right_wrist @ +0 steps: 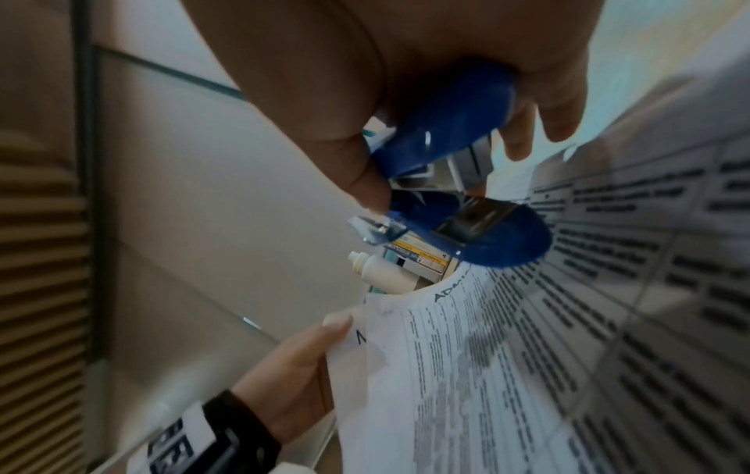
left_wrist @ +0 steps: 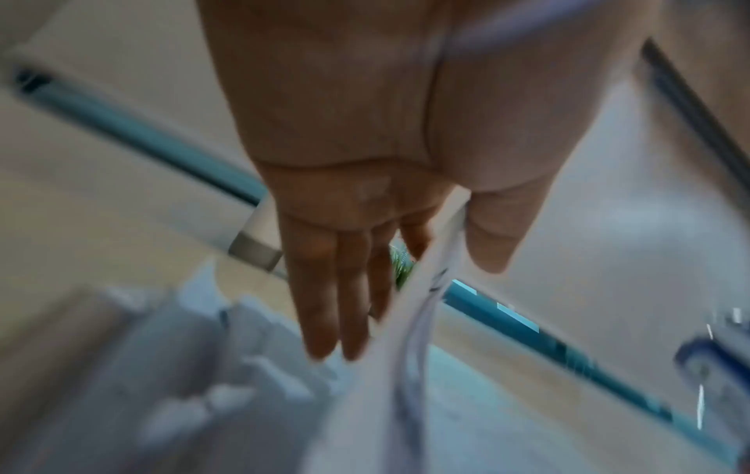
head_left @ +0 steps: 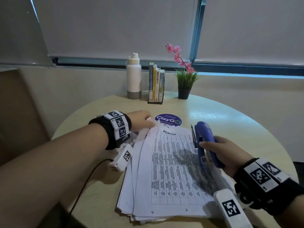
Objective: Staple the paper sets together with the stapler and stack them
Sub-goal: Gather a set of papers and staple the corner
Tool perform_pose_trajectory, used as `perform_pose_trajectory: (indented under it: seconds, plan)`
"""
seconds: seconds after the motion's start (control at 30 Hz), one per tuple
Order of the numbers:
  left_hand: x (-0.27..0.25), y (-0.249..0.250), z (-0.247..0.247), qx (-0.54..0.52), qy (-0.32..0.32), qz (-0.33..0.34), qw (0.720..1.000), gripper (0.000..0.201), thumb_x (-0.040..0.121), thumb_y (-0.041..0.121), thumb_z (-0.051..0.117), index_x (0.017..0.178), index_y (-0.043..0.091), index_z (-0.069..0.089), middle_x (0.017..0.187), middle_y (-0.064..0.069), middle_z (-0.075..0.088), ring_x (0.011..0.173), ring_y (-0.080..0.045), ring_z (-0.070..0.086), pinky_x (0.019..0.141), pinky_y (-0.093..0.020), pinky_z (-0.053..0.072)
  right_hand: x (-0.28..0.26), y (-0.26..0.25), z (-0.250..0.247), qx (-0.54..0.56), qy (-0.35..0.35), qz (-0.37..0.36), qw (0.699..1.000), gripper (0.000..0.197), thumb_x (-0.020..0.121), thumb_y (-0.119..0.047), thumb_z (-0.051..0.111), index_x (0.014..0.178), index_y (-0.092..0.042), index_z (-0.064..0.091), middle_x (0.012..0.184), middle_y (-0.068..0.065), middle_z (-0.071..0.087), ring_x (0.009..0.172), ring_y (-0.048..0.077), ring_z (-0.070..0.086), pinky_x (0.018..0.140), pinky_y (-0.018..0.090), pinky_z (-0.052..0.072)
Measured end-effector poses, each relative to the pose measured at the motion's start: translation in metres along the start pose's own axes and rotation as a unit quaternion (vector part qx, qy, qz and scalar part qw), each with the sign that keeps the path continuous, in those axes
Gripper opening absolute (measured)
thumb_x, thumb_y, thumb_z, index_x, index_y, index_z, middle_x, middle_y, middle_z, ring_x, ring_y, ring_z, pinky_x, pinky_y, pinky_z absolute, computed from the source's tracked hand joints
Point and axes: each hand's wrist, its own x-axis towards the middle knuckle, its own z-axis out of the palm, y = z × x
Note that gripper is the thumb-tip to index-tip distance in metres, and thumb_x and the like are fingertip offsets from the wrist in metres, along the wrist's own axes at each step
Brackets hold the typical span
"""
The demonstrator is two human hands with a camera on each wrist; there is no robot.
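Two hands are at work. The right hand (head_left: 230,155) curls its fingers and thumb around the blue plastic stapler (head_left: 206,143), holding it above the right edge of the printed white paper sheets (head_left: 172,170), its mouth gaping. The left hand (head_left: 141,120) pinches the far left corner of the top sheets between thumb and fingers (left_wrist: 336,304), lifting that corner off the pile. The pile lies fanned on the round pale wooden table (head_left: 230,116). Beyond it sit a purple round sticker (head_left: 167,120), a white metal bottle (head_left: 133,76), upright books (head_left: 156,83) and a potted plant with pink flowers (head_left: 184,79).
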Motion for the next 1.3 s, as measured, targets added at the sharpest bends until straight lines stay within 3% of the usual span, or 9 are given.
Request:
perform_pose_trajectory:
  seconds: [0.13, 0.23, 0.37, 0.53, 0.73, 0.9, 1.1, 1.23, 1.3]
  plan:
    - [-0.007, 0.011, 0.006, -0.334, -0.139, -0.066, 0.930, 0.053, 0.097, 0.053, 0.035, 0.117, 0.008, 0.054, 0.098, -0.008, 0.059, 0.080, -0.024, 0.058, 0.065, -0.030, 0.049, -0.003, -0.007, 0.015, -0.062, -0.058, -0.011, 0.996, 0.006, 0.089, -0.005, 0.056, 0.087, -0.007, 0.061, 0.059, 0.001, 0.057, 0.052, 0.015, 0.046, 0.052, 0.024, 0.031]
    - [-0.006, 0.009, 0.006, -0.385, -0.174, -0.053, 0.905, 0.059, 0.100, 0.051, 0.018, 0.105, 0.011, 0.061, 0.092, -0.005, 0.065, 0.079, -0.021, 0.060, 0.071, -0.030, 0.047, -0.002, -0.006, 0.021, -0.099, -0.076, 0.001, 0.992, 0.009, 0.088, -0.005, 0.058, 0.081, -0.010, 0.059, 0.060, 0.002, 0.054, 0.050, 0.013, 0.044, 0.050, 0.023, 0.031]
    - [-0.005, 0.007, 0.006, -0.050, -0.040, -0.013, 0.998, 0.029, 0.098, 0.021, 0.043, 0.114, 0.008, 0.064, 0.118, -0.008, 0.065, 0.103, -0.024, 0.059, 0.094, -0.034, 0.043, -0.001, -0.004, 0.024, -0.109, -0.084, 0.006, 0.991, 0.004, 0.088, -0.007, 0.059, 0.085, -0.009, 0.060, 0.064, 0.004, 0.057, 0.045, 0.009, 0.049, 0.047, 0.021, 0.033]
    - [0.039, -0.047, 0.025, 0.296, -0.084, -0.095, 0.947, 0.040, 0.085, 0.053, 0.058, 0.113, 0.024, 0.062, 0.127, 0.001, 0.060, 0.104, -0.019, 0.061, 0.097, -0.040, 0.047, -0.001, -0.004, 0.025, -0.108, -0.080, 0.000, 0.991, 0.006, 0.087, -0.006, 0.059, 0.082, -0.009, 0.059, 0.064, 0.006, 0.055, 0.053, 0.016, 0.045, 0.051, 0.024, 0.031]
    - [0.028, -0.038, 0.025, 0.275, -0.033, -0.078, 0.958, 0.036, 0.089, 0.012, 0.062, 0.123, 0.004, 0.057, 0.122, -0.010, 0.062, 0.112, -0.026, 0.061, 0.091, -0.031, 0.049, 0.002, 0.000, 0.024, -0.107, -0.077, -0.003, 0.991, 0.006, 0.086, -0.007, 0.060, 0.091, -0.004, 0.061, 0.068, 0.008, 0.055, 0.056, 0.017, 0.046, 0.054, 0.025, 0.032]
    - [0.028, -0.030, 0.024, 0.260, 0.014, -0.060, 0.964, 0.032, 0.082, 0.047, 0.058, 0.102, 0.023, 0.054, 0.098, -0.001, 0.064, 0.086, -0.031, 0.063, 0.078, -0.039, 0.051, 0.004, 0.002, 0.024, -0.102, -0.075, -0.008, 0.992, 0.008, 0.086, -0.007, 0.060, 0.093, -0.003, 0.061, 0.071, 0.010, 0.057, 0.058, 0.018, 0.047, 0.055, 0.027, 0.033]
    - [0.018, -0.021, 0.019, -0.066, 0.006, -0.024, 0.998, 0.038, 0.086, 0.042, 0.055, 0.109, 0.011, 0.060, 0.107, -0.009, 0.068, 0.085, -0.027, 0.064, 0.083, -0.043, 0.056, 0.005, 0.002, 0.020, -0.099, -0.074, -0.001, 0.992, 0.004, 0.088, -0.010, 0.060, 0.090, -0.006, 0.060, 0.066, 0.006, 0.054, 0.056, 0.016, 0.046, 0.054, 0.026, 0.033]
    - [-0.001, -0.021, -0.001, -0.415, -0.086, -0.077, 0.902, 0.058, 0.077, 0.080, 0.036, 0.106, 0.032, 0.045, 0.115, -0.009, 0.068, 0.097, -0.027, 0.064, 0.078, -0.039, 0.050, 0.007, 0.004, 0.016, -0.079, -0.073, 0.017, 0.994, 0.010, 0.089, -0.010, 0.059, 0.096, -0.003, 0.060, 0.072, 0.012, 0.049, 0.058, 0.019, 0.038, 0.055, 0.028, 0.028]
    - [-0.006, -0.021, -0.003, -0.412, -0.072, -0.065, 0.906, 0.072, 0.073, 0.075, 0.052, 0.127, 0.027, 0.042, 0.117, -0.012, 0.067, 0.098, -0.030, 0.066, 0.077, -0.040, 0.053, 0.009, 0.006, 0.014, -0.057, -0.077, 0.019, 0.995, 0.012, 0.088, -0.010, 0.058, 0.097, -0.001, 0.059, 0.076, 0.015, 0.049, 0.062, 0.023, 0.038, 0.058, 0.031, 0.028]
